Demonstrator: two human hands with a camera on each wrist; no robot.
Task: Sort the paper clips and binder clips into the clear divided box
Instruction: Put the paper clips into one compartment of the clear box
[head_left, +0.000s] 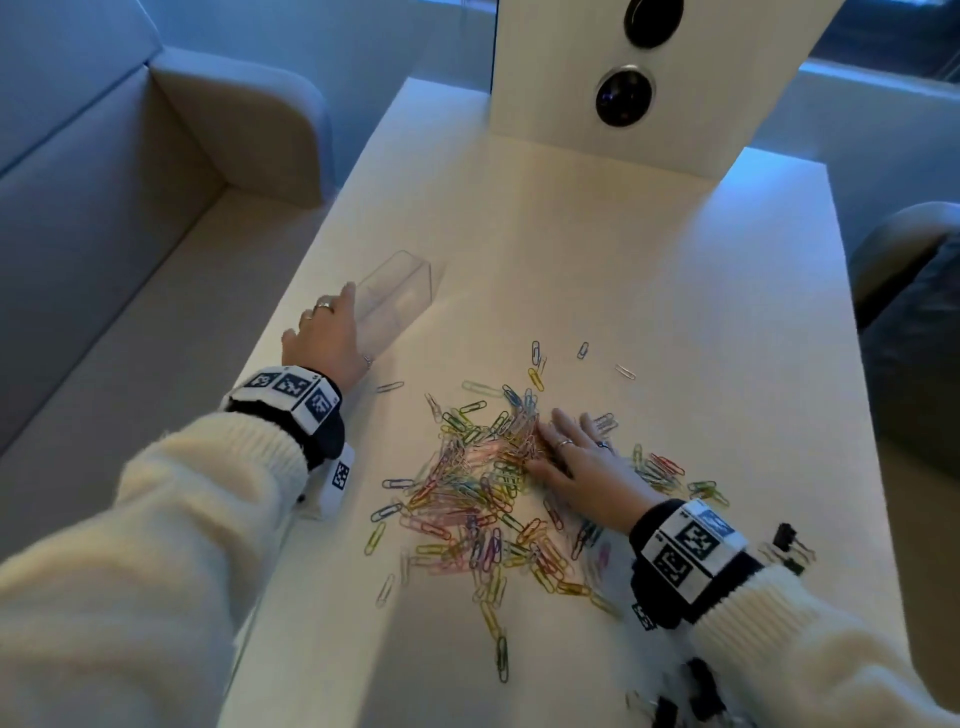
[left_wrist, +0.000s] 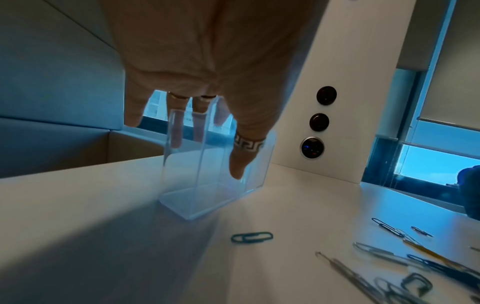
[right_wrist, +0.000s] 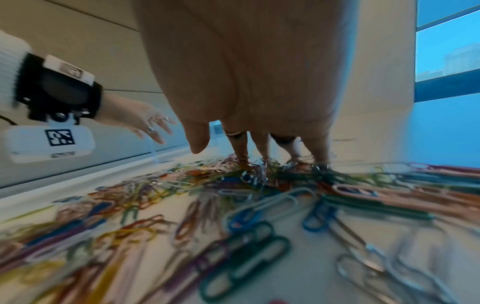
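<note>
The clear divided box (head_left: 400, 291) stands upright on the white table (head_left: 649, 291), far left of centre. My left hand (head_left: 353, 327) is at its near end with straight, spread fingers. In the left wrist view the thumb (left_wrist: 237, 164) lies against one wall of the box (left_wrist: 207, 195) and the other fingers show through it. A wide heap of coloured paper clips (head_left: 467, 499) covers the table's middle. My right hand (head_left: 550, 447) lies flat on the heap, fingertips (right_wrist: 244, 160) pressing into the clips (right_wrist: 233, 205). Black binder clips (head_left: 787, 540) lie right of my right wrist.
More black binder clips (head_left: 696, 686) lie by the near right edge. A lone blue paper clip (left_wrist: 252, 237) sits between box and heap. A white upright panel with round sockets (head_left: 623, 93) stands at the table's far end. A pale sofa (head_left: 104, 234) runs along the left.
</note>
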